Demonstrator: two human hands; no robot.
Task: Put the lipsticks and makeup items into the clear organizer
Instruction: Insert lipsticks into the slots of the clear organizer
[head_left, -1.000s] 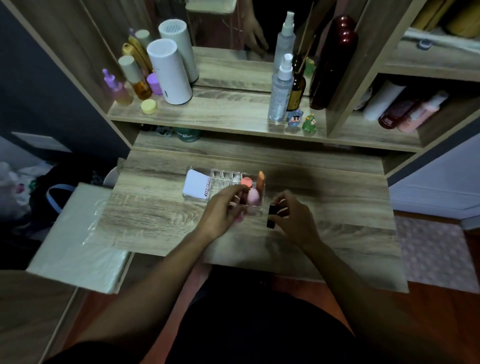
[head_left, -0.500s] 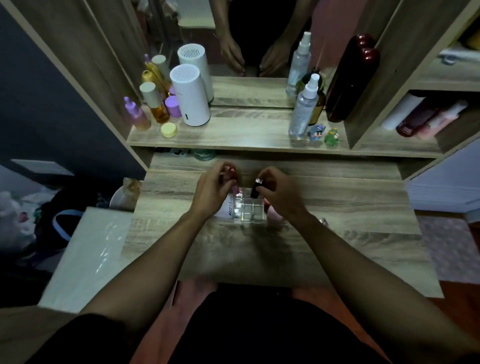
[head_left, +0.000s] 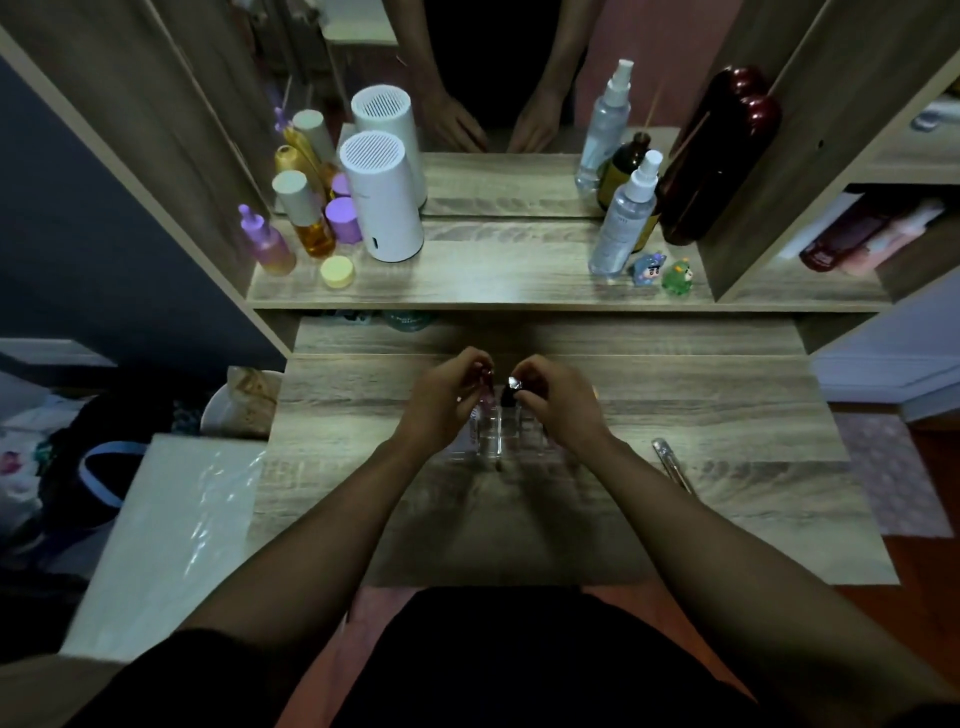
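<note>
Wood-grain desk (head_left: 675, 395) is lying under my arms in dim light, with a raised shelf (head_left: 493, 280) behind it, a mirror (head_left: 493, 78) above that, and a side cubby on the right. A plastic-wrapped white box (head_left: 166, 535) is sitting off the desk's left edge, near bags on the floor.

I am pinching a pink lipstick (head_left: 485, 397) with my left hand (head_left: 447, 400), thumb and fingertips closed on its upper part, its lower end standing in the clear organizer (head_left: 491, 441). My right hand (head_left: 558, 402) is gripping a black lipstick (head_left: 510, 392) with a silvery top, also upright over the organizer, just beside the pink one. The organizer is sitting mid-desk between my wrists.

Counting the shelf: one white cylinder device (head_left: 382, 200), one clear spray bottle (head_left: 626, 213), three capped bottles at the left, one purple jar, one yellow lid (head_left: 337, 271), one dark red bottle (head_left: 719, 161), two small figurines (head_left: 662, 270). The mirror is doubling several of these. One slim clear tube (head_left: 670, 462) is lying on the desk to my right.

My hands are covering most of the organizer, so I cannot count its compartments or tell which slots the lipsticks are in; what else lies inside is hidden. Something under the shelf is possibly a teal container, too shadowed to make out. The cubby's bottles are cut off and blurred.
</note>
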